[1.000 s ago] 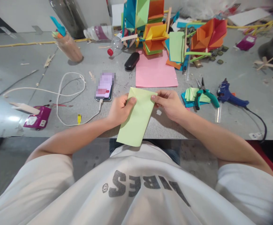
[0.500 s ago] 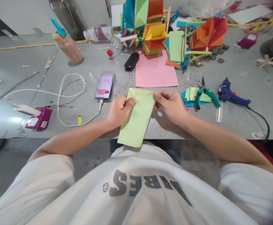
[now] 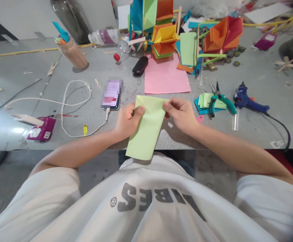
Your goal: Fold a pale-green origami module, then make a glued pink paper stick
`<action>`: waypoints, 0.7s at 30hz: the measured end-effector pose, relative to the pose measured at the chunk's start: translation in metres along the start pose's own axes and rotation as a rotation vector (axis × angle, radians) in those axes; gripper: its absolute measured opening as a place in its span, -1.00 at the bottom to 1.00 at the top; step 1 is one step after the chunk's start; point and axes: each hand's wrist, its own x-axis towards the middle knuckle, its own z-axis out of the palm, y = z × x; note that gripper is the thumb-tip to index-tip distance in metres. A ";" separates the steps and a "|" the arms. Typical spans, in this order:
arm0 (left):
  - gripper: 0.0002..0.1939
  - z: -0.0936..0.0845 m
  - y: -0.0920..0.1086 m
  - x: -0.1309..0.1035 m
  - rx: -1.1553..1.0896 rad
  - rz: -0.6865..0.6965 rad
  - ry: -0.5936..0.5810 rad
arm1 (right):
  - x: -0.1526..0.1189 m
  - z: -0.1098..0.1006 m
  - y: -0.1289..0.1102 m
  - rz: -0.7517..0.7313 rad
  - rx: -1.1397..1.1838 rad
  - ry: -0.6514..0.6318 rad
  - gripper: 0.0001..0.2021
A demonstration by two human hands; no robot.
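Observation:
Between my hands is a folded sheet of light green paper (image 3: 146, 131), creased near its top and tilted, its lower end reaching past the table's front edge. My left hand (image 3: 129, 121) grips its left side, thumb flat on top and fingers hidden beneath. At the upper right corner, my right hand (image 3: 181, 112) pinches the paper between thumb and fingers. A sheet of pink paper (image 3: 166, 79) lies on the table just beyond. To the right of my right hand are small green and blue paper pieces (image 3: 203, 101) under teal-handled pliers (image 3: 222, 100).
A blue glue gun (image 3: 250, 101) lies at the right, its cord trailing forward. On the left a phone (image 3: 112, 93) is plugged into a white cable (image 3: 63, 114). Folded orange paper shapes (image 3: 218, 38), a black case (image 3: 140, 66) and a pen cup (image 3: 74, 53) stand farther back.
My right thumb has slid slightly down and inward over the paper's upper right corner. My left hand keeps its hold. The whole view has shifted slightly.

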 end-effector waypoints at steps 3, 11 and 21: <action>-0.45 0.000 0.000 0.000 0.024 0.020 0.020 | -0.001 0.001 0.001 -0.029 -0.055 0.034 -0.27; -0.41 0.000 -0.003 0.001 0.058 0.020 0.051 | -0.003 0.001 0.004 -0.063 -0.158 -0.003 -0.26; -0.39 0.000 -0.008 0.002 0.051 0.069 0.133 | -0.009 0.004 0.000 -0.099 -0.279 -0.042 -0.20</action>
